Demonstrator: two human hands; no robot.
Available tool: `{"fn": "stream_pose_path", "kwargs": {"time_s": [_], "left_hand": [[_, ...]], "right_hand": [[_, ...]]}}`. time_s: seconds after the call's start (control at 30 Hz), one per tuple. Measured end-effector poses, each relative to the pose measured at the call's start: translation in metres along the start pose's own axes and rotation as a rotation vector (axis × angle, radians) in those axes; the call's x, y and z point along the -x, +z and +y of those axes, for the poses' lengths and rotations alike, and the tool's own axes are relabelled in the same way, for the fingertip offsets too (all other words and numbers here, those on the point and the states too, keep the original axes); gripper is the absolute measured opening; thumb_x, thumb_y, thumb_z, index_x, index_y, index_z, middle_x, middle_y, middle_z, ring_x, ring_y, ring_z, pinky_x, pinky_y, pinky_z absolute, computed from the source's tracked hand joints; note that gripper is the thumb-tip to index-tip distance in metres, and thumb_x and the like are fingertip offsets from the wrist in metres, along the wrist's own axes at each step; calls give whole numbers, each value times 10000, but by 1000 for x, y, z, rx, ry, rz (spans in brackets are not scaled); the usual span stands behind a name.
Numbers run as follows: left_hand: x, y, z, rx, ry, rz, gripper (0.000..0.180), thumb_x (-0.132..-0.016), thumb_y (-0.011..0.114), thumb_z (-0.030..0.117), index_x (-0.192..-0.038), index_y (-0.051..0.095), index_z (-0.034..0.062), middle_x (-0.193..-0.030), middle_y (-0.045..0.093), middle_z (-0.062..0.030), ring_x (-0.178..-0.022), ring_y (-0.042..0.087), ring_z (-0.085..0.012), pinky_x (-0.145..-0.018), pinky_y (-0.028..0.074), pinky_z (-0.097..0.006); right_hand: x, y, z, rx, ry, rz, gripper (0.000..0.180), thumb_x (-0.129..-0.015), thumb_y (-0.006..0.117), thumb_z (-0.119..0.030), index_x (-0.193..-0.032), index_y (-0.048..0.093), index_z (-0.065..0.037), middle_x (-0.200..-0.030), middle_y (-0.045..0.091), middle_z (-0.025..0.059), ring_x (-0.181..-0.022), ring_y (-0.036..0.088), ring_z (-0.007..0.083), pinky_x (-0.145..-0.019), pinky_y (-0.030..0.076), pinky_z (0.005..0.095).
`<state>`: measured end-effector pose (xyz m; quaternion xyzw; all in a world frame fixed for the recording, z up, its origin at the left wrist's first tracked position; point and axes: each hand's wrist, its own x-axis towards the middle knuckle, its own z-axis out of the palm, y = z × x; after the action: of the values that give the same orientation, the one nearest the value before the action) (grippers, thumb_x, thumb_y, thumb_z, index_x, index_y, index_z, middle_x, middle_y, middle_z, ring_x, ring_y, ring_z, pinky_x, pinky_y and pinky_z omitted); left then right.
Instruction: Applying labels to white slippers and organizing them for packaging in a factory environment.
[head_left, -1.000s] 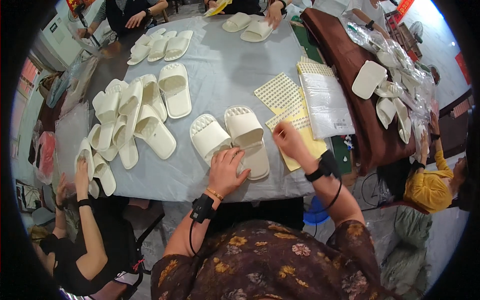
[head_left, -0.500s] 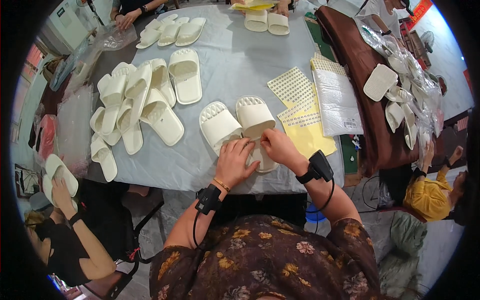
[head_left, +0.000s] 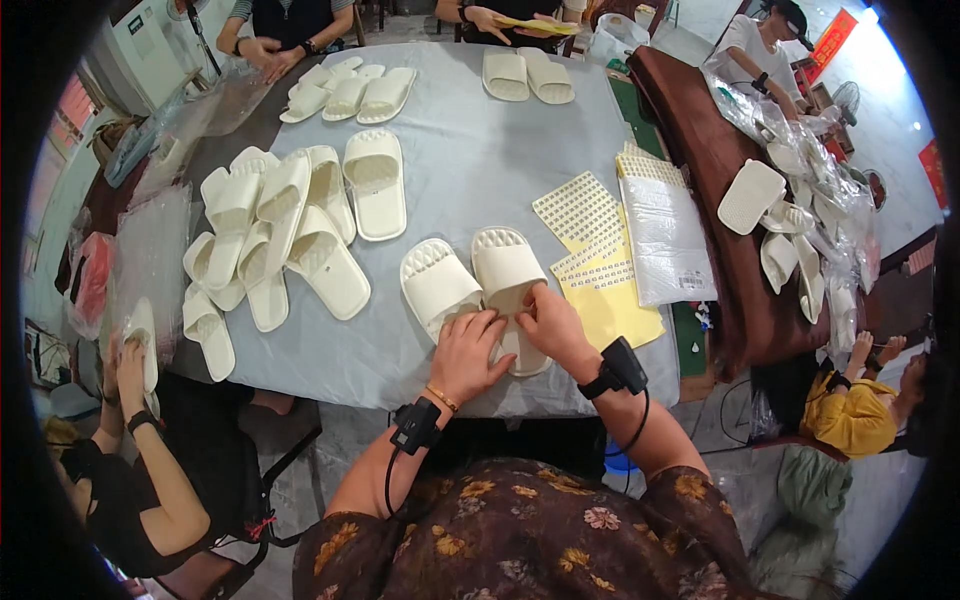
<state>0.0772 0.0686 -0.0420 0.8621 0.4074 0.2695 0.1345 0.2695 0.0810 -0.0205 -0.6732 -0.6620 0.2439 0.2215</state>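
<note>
A pair of cream slippers lies side by side in front of me, toes pointing away. Over the heel half of the left slipper rests my left hand, open, its fingers flat and the thumb reaching toward the other shoe. My right hand is closed in a pinch at the insole of the right slipper, just below its strap. Whatever its fingertips hold, if anything, is hidden. Yellow sticker sheets with rows of small labels lie to the right of the pair.
Several cream slippers lie heaped at the left. Another pair stands at the far edge. A white plastic packet sits beside the stickers. Co-workers surround the grey-covered table; one at left holds slippers. Bagged slippers cover the brown bench.
The whole view has shifted, with the table lower in it. My hands stay at the same pair. Across the table, a person's yellow sheet is now clear of the far slippers.
</note>
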Motion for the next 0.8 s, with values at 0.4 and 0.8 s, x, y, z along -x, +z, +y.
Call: {"fn": "stream_pose_path", "kwargs": {"time_s": [0.4, 0.8], "left_hand": [[-3, -4, -1, 212, -179, 212, 412, -830, 705, 311, -1148, 654, 53, -1258, 563, -159, -1161, 496, -348, -994, 390, -449], [-41, 12, 20, -115, -334, 269, 504, -757, 728, 419, -899, 612, -50, -1170, 515, -240, -1125, 481, -392, -967, 388, -494]], "right_hand": [[37, -9, 30, -369, 3, 305, 139, -883, 639, -121, -949, 601, -5, -695, 628, 122, -627, 607, 202, -599, 485, 332], [58, 10, 47, -575, 5, 302, 110, -888, 627, -61, -968, 585, 3, -682, 590, 40, -603, 545, 112, -570, 455, 276]]}}
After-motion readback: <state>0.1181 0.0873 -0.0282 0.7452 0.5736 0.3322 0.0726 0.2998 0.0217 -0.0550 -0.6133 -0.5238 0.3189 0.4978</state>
